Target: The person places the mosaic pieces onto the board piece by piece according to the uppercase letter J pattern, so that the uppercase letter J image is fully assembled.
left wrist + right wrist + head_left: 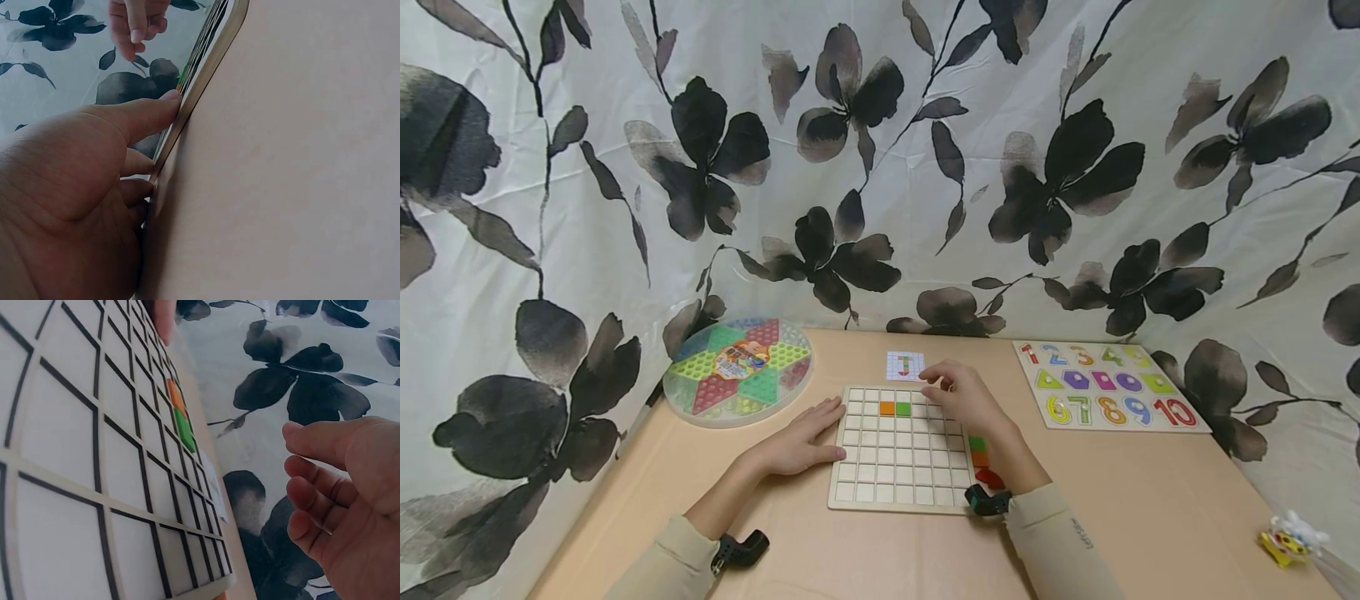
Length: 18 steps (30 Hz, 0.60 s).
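A white grid board (883, 472) with a pale wooden frame lies on the table. In its second row an orange tile (887, 408) and a green tile (903, 409) sit side by side. My left hand (797, 437) rests at the board's left edge, its thumb touching the rim in the left wrist view. Over the board's upper right part hovers my right hand (962, 396), fingers loosely bent, with nothing seen between them in the right wrist view (337, 494). Just behind the board lies a small card (897, 366) printed with a grid and a coloured J-like figure.
Green and orange tiles (978, 451) and a red piece (990, 478) lie at the board's right side, partly hidden by my right arm. A round star-patterned game board (712, 414) is at back left, a number puzzle board (1108, 387) at back right. A small yellow toy (1285, 546) sits far right.
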Each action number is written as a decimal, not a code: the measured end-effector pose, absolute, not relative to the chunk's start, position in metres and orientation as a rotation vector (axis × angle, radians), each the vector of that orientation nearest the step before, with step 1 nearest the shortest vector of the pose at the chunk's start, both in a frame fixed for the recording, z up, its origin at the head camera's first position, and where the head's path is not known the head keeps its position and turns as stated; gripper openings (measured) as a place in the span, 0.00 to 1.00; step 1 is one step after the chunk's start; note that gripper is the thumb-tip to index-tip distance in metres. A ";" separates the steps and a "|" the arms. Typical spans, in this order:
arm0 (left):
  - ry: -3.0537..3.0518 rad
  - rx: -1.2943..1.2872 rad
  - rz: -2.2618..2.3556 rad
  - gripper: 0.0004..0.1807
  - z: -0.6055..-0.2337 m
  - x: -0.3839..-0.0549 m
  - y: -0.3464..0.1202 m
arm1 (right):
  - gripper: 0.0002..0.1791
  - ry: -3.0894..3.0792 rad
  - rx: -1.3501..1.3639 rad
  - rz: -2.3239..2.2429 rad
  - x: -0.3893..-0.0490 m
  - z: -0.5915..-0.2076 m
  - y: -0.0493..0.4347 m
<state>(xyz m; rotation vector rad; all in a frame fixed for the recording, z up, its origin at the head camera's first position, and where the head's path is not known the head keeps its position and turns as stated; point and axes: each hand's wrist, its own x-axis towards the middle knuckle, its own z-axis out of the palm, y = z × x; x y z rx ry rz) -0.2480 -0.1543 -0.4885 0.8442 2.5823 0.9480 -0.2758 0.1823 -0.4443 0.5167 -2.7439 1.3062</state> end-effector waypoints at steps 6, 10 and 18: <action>2.583 0.849 0.949 0.47 -0.489 -0.249 -0.155 | 0.14 -2.747 0.508 1.306 -0.274 -0.439 0.191; 2.588 0.854 0.946 0.47 -0.489 -0.248 -0.155 | 0.16 -2.729 0.551 1.309 -0.276 -0.439 0.198; 2.592 0.855 0.940 0.47 -0.490 -0.249 -0.155 | 0.14 -2.730 0.611 1.254 -0.277 -0.437 0.214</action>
